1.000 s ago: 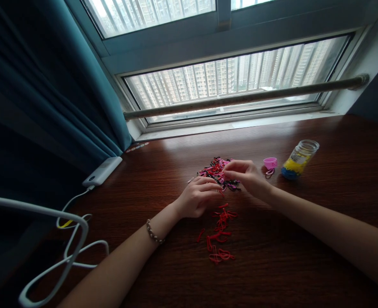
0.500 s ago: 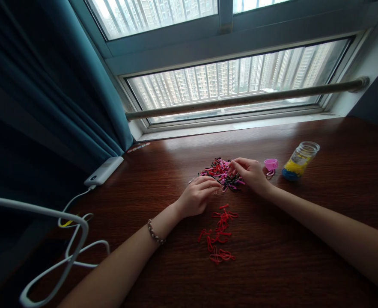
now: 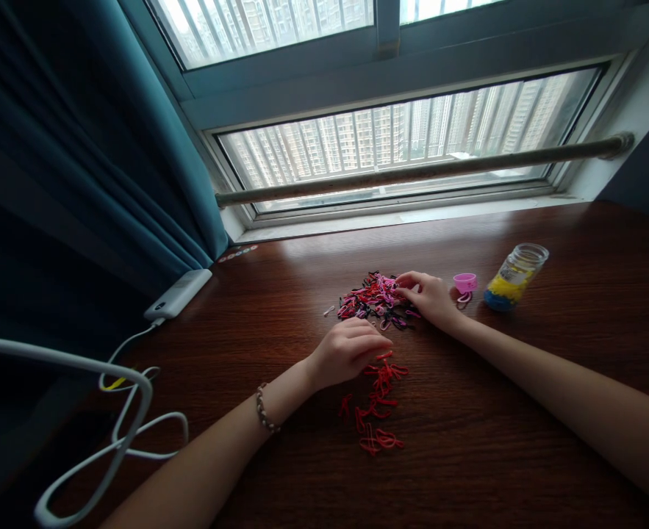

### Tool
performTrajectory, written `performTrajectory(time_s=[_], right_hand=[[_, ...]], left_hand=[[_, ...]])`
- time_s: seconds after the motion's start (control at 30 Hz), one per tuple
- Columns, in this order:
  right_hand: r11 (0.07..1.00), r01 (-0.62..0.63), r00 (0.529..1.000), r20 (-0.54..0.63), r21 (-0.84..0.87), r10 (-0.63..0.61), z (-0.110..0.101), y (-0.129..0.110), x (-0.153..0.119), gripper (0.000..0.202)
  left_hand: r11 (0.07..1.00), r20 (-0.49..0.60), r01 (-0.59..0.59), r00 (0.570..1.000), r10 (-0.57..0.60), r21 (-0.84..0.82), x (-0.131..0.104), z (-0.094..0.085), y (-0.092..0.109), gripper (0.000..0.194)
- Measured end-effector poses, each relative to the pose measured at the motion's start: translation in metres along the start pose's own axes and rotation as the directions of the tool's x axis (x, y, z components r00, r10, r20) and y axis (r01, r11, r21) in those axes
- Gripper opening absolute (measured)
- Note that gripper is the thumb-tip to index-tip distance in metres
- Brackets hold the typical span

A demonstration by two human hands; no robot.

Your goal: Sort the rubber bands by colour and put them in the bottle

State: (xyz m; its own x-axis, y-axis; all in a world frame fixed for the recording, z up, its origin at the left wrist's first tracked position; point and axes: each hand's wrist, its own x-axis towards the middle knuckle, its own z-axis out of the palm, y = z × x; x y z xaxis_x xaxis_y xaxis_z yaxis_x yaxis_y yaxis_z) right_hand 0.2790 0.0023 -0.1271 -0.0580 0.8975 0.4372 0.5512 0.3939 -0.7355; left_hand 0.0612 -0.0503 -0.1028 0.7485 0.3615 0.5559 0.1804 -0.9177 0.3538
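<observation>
A mixed pile of small elastic hair bands, black, pink and red, lies on the brown wooden table. My right hand rests at the pile's right side, thumb and fingers bent together among the bands; what they pinch is hidden. Nearer to me is a loose column of red hair bands. Over its upper left end hovers my left hand, palm down, fingers drawn together toward the thumb. Whatever is in that hand cannot be made out. One pale band lies apart, left of the pile.
To the right stand a small pink cup-like piece and a tilted-looking glass jar with yellow and blue contents. A white power bank and looping white cable lie left. Behind are a window bar and blue curtain.
My left hand has moved back from the pile toward me and slightly right, over the top of the red bands. My right hand stays at the pile with only slight finger movement.
</observation>
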Motion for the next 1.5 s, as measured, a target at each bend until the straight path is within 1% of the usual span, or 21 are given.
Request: performTrajectory(time_s=[0.1,0.17,0.27,0.37,0.47,0.6,0.67,0.7,0.77,0.87,0.93,1.0,1.07,1.1,1.17,1.2,1.23,1.27,1.33,1.4,1.5], right_hand=[[0.983,-0.072,0.997,-0.028,0.171,0.078,-0.001,0.001,0.003,0.021],[0.956,-0.1,0.993,-0.031,0.276,0.113,-0.001,0.002,0.004,0.025],[0.917,-0.133,0.988,-0.025,0.376,0.153,-0.001,0.002,0.004,0.027],[0.902,-0.148,0.985,-0.02,0.406,0.171,-0.001,0.001,0.004,0.028],[0.881,-0.17,0.982,0.002,0.441,0.188,-0.001,-0.002,0.003,0.029],[0.847,-0.193,0.979,0.038,0.495,0.201,0.0,-0.005,0.002,0.033],[0.835,-0.185,0.981,0.044,0.518,0.19,0.0,-0.006,0.001,0.034],[0.829,-0.181,0.982,0.046,0.529,0.185,0.0,-0.006,0.001,0.034],[0.827,-0.171,0.984,0.043,0.536,0.176,0.001,-0.005,0.001,0.033],[0.848,-0.152,0.987,0.028,0.507,0.16,0.002,-0.007,0.001,0.032],[0.863,-0.126,0.991,0.024,0.489,0.131,0.002,-0.014,-0.002,0.03],[0.87,-0.076,0.997,0.053,0.487,0.057,0.002,-0.027,-0.007,0.026],[0.868,-0.007,0.987,0.145,0.497,-0.075,0.002,-0.043,-0.015,0.022],[0.863,0.014,0.963,0.227,0.504,-0.148,0.002,-0.05,-0.019,0.021],[0.864,0.055,0.864,0.41,0.501,-0.293,0.002,-0.06,-0.025,0.02],[0.869,0.087,0.819,0.461,0.487,-0.34,0.003,-0.063,-0.027,0.02],[0.879,0.131,0.798,0.477,0.459,-0.369,0.004,-0.063,-0.029,0.019],[0.891,0.184,0.807,0.454,0.415,-0.377,0.005,-0.061,-0.029,0.018],[0.922,0.272,0.878,0.32,0.277,-0.355,0.006,-0.052,-0.026,0.017],[0.945,0.302,0.928,0.188,0.122,-0.321,0.008,-0.04,-0.021,0.017],[0.956,0.292,0.95,0.121,-0.008,-0.289,0.009,-0.025,-0.016,0.02]], left_hand=[[1.0,0.045,-0.01,0.999,0.009,0.006,0.001,0.0,0.003,0.019],[1.0,0.031,0.015,0.999,-0.015,0.027,0.0,0.0,0.001,0.022],[0.995,-0.042,0.057,0.998,-0.054,0.082,-0.002,-0.003,-0.006,0.023],[0.978,-0.158,0.14,0.981,-0.115,0.157,-0.006,-0.007,-0.019,0.02],[0.936,-0.281,0.288,0.933,-0.226,0.202,-0.01,-0.013,-0.034,0.016],[0.857,-0.401,0.497,0.819,-0.411,0.136,-0.016,-0.018,-0.052,0.016],[0.824,-0.433,0.562,0.763,-0.479,0.079,-0.018,-0.019,-0.057,0.016],[0.813,-0.439,0.579,0.746,-0.501,0.057,-0.019,-0.018,-0.059,0.016],[0.801,-0.437,0.597,0.73,-0.526,0.032,-0.021,-0.017,-0.061,0.017],[0.799,-0.424,0.599,0.737,-0.526,0.05,-0.02,-0.017,-0.062,0.016],[0.797,-0.415,0.598,0.748,-0.518,0.083,-0.019,-0.018,-0.061,0.015],[0.789,-0.4,0.601,0.76,-0.513,0.13,-0.017,-0.019,-0.058,0.011],[0.777,-0.364,0.6,0.778,-0.512,0.189,-0.016,-0.021,-0.056,0.006],[0.771,-0.339,0.598,0.788,-0.514,0.221,-0.015,-0.021,-0.054,0.006],[0.756,-0.279,0.593,0.803,-0.527,0.277,-0.014,-0.022,-0.052,0.008],[0.749,-0.248,0.591,0.806,-0.537,0.299,-0.014,-0.021,-0.051,0.008],[0.741,-0.222,0.591,0.806,-0.548,0.318,-0.013,-0.021,-0.05,0.009],[0.733,-0.199,0.593,0.804,-0.56,0.332,-0.013,-0.021,-0.05,0.009],[0.717,-0.173,0.602,0.794,-0.582,0.35,-0.013,-0.019,-0.049,0.009],[0.701,-0.169,0.616,0.782,-0.6,0.358,-0.013,-0.018,-0.049,0.008],[0.684,-0.184,0.639,0.764,-0.619,0.352,-0.013,-0.017,-0.05,0.007]])
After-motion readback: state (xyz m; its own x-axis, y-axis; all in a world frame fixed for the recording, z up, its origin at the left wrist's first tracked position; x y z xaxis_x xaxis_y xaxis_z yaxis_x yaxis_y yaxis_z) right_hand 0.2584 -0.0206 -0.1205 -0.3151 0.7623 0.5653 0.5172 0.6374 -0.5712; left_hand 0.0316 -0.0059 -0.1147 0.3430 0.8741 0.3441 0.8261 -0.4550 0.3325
